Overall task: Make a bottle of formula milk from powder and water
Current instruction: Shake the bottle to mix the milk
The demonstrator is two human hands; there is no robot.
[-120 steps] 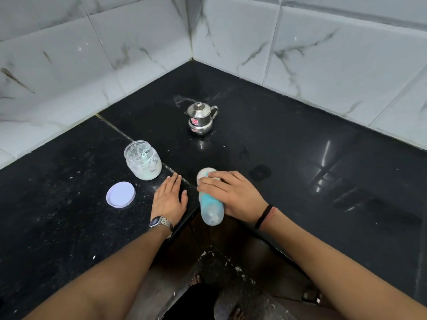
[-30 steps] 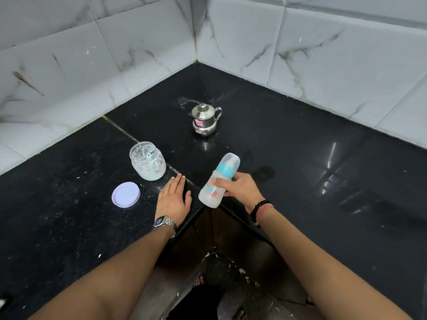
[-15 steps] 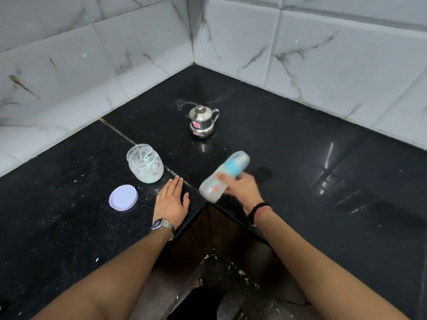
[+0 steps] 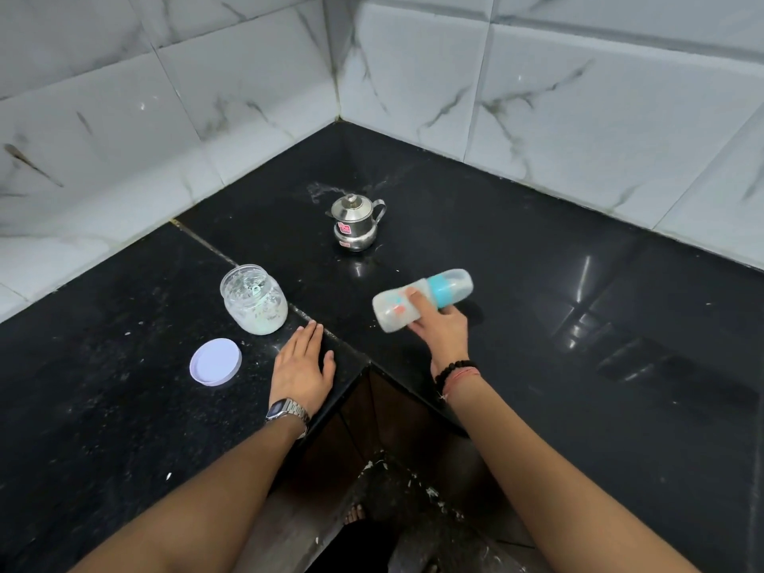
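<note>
At centre frame, the right hand (image 4: pixel 440 330) holds the feeding bottle (image 4: pixel 421 299) above the counter (image 4: pixel 537 324), grip curled round its body. Long axis near horizontal, capped end pointing right. Left hand (image 4: pixel 304 366) flat, fingers spread.

Both forearms are bare, no sleeves showing. The left wrist has a silver metal-link wristwatch (image 4: pixel 286 410) with a dark rectangular digital face. The right wrist has a black beaded bracelet (image 4: pixel 454 369) plus a thin reddish thread band (image 4: pixel 463 376) right next to it.
</note>
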